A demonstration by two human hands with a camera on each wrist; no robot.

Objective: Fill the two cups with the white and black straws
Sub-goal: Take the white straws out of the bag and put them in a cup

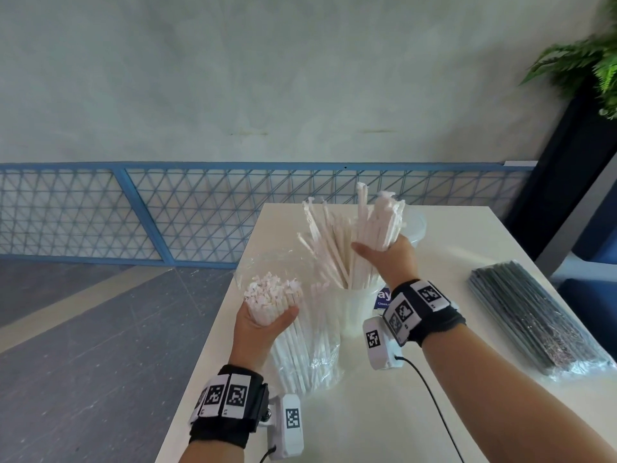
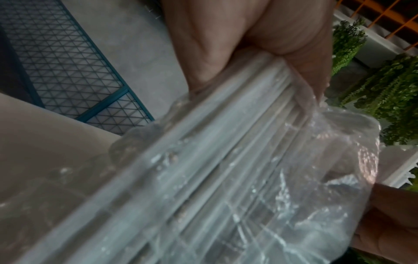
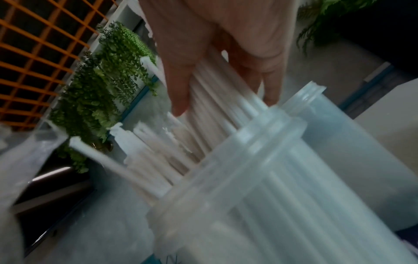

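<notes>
My left hand grips a bundle of white straws that sticks up out of a clear plastic bag at the table's left edge. The left wrist view shows the same hand wrapped round the straws and bag. My right hand holds another bunch of white straws whose lower ends stand in a translucent cup holding more white straws. A second, empty cup stands behind. A sealed pack of black straws lies at the right.
The white table ends close to my left hand, with grey floor beyond. A blue mesh railing runs behind, and a fern hangs at the far right. A blue label sits beside the cup.
</notes>
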